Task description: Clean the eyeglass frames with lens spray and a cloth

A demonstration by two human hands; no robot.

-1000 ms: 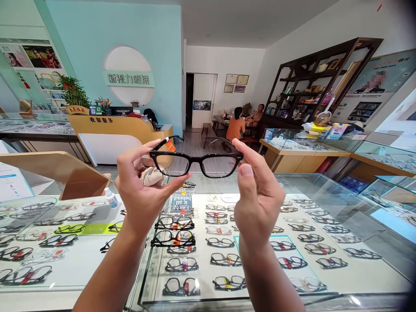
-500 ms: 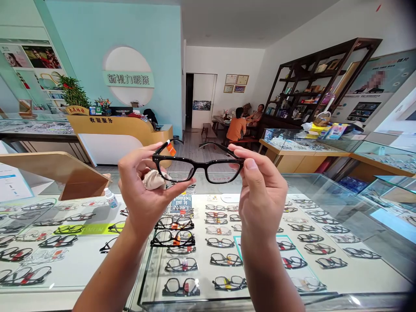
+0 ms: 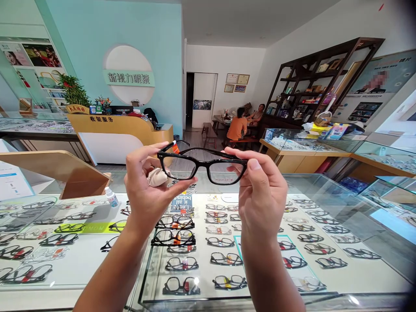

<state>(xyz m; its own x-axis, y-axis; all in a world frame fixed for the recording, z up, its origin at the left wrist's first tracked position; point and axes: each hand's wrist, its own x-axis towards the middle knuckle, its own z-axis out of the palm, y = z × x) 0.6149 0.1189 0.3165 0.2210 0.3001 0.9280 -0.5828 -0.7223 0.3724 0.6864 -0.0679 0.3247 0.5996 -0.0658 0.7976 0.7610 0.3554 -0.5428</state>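
A pair of black-framed glasses [image 3: 202, 164] is held up in front of me over the glass display counter, lenses facing me. My left hand [image 3: 143, 193] grips its left end, with the thumb under the left lens. A crumpled off-white cloth [image 3: 158, 178] is tucked in that same palm. An orange tag [image 3: 176, 148] hangs on the left temple arm. My right hand [image 3: 264, 195] is closed at the right hinge, thumb in front and fingers behind on the right temple arm [image 3: 208, 150], which lies angled inward behind the lenses.
Below, a glass showcase [image 3: 260, 297] holds rows of glasses. Black glasses [image 3: 173, 237] lie near its left edge. A small white bottle [image 3: 111, 197] and a wooden-framed stand [image 3: 65, 171] are at left. Farther off are a cashier desk [image 3: 120, 128] and a seated person in orange [image 3: 238, 126].
The right temple arm has swung inward behind the lenses, pushed by my right fingers. The glasses and my left hand have shifted slightly right.
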